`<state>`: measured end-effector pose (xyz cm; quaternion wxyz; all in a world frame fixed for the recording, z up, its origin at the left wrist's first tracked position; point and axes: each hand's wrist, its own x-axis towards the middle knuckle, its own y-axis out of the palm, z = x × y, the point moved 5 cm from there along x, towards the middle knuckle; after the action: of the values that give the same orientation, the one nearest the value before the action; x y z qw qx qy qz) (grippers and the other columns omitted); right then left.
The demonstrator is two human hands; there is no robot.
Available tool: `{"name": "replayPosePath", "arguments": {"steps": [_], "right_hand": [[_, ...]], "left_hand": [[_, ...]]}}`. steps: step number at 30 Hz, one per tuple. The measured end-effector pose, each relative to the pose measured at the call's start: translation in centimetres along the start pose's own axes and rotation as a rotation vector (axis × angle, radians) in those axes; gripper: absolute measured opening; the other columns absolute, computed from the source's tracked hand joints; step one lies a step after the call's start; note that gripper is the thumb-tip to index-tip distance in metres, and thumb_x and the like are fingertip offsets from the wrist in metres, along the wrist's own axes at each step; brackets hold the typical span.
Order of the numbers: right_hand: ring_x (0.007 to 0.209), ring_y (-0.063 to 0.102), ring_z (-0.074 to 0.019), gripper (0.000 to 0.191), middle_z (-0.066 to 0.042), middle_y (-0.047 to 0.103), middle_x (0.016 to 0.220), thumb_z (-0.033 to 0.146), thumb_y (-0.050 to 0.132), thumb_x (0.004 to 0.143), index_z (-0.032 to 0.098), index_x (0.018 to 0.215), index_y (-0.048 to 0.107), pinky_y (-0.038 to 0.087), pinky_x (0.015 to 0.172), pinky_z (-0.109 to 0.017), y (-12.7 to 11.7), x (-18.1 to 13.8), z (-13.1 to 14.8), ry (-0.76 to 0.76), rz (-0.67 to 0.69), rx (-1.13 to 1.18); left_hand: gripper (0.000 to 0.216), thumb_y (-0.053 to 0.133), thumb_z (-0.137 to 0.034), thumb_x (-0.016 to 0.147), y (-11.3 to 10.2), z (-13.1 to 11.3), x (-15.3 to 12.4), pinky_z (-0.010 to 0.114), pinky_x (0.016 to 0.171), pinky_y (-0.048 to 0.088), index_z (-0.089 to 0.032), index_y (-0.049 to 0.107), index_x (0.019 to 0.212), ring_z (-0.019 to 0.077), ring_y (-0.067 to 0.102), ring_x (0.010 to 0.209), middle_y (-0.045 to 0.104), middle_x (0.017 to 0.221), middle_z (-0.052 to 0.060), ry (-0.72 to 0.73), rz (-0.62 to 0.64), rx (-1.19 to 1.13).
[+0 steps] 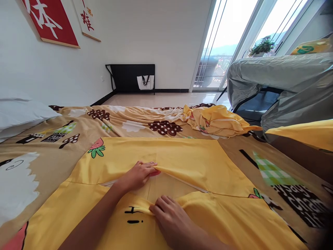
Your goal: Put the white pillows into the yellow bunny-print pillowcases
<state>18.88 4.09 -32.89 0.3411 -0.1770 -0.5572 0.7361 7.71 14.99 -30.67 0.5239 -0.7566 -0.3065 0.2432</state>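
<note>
Two hands on one yellow cover (pixel 208 163), spread over the patterned bedspread (pixel 125 119). Right hand (pixel 171 215), nearest, has its fingers curled, pinching the near edge of the cover's opening. Left hand (pixel 137 175) lies flattish on the far edge, can't tell if it's actually gripping. Further back: one crumpled yellow cloth (pixel 221 121), one white bag (pixel 145 82), two wall hangings (pixel 52 21).

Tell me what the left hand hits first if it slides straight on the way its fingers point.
The left hand points rightward, fingertips at the raised fold of the yellow cover. It would likely push into or under that fold first; depth is unclear.
</note>
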Motion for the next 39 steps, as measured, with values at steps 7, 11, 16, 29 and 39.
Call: {"name": "replayPosePath", "arguments": {"steps": [7, 11, 16, 29, 39], "right_hand": [[0.069, 0.054, -0.0121, 0.014, 0.001, 0.062, 0.075, 0.007, 0.051, 0.077, 0.019, 0.076, 0.058, 0.038, 0.065, -0.022, 0.7, 0.1, 1.3, -0.136, 0.094, 0.058], [0.064, 0.053, -0.0098, 0.01, 0.002, 0.062, 0.071, 0.014, 0.053, 0.083, 0.018, 0.075, 0.056, 0.036, 0.063, -0.021, 0.5, 0.0, 1.8, -0.25, 0.105, 0.079], [0.063, 0.05, -0.011, 0.027, 0.002, 0.06, 0.071, 0.041, 0.055, 0.088, 0.019, 0.074, 0.053, 0.032, 0.059, -0.024, 1.0, -0.1, 1.9, -0.298, 0.03, -0.02], [0.067, 0.049, -0.0116, 0.021, 0.002, 0.059, 0.075, 0.034, 0.055, 0.088, 0.019, 0.075, 0.048, 0.031, 0.061, -0.027, 0.2, -0.5, 2.3, -0.317, -0.053, -0.109], [0.066, 0.047, -0.0116, 0.023, 0.002, 0.059, 0.074, 0.038, 0.054, 0.089, 0.019, 0.077, 0.048, 0.029, 0.059, -0.027, 0.6, -0.4, 2.2, -0.33, -0.043, -0.117]], "left_hand": [[0.045, 0.037, -0.009, 0.088, -0.5, -0.2, 0.0, 0.037, 0.103, 0.035, -0.024, 0.053, 0.128, 0.017, 0.04, 0.133, 0.045, 0.144, 0.004, -0.053, -0.049, 0.074], [0.04, 0.035, -0.018, 0.093, -0.4, -0.1, 0.1, 0.042, 0.104, 0.035, -0.023, 0.052, 0.129, 0.0202, 0.039, 0.134, 0.044, 0.144, 0.006, -0.085, -0.048, 0.093], [0.044, 0.038, -0.011, 0.089, -0.8, 0.2, -0.5, 0.041, 0.104, 0.036, -0.025, 0.055, 0.127, 0.0214, 0.038, 0.135, 0.041, 0.146, 0.007, -0.076, -0.022, 0.118], [0.029, 0.043, -0.014, 0.092, -1.2, 0.4, -0.1, 0.043, 0.098, 0.039, -0.02, 0.065, 0.109, 0.0243, 0.046, 0.128, 0.05, 0.138, 0.014, 0.072, -0.138, 0.48], [0.03, 0.044, -0.004, 0.079, -2.7, -1.1, -1.4, 0.047, 0.104, 0.033, -0.013, 0.071, 0.088, 0.0257, 0.041, 0.132, 0.042, 0.144, 0.015, -0.096, 0.037, 0.442]]}}
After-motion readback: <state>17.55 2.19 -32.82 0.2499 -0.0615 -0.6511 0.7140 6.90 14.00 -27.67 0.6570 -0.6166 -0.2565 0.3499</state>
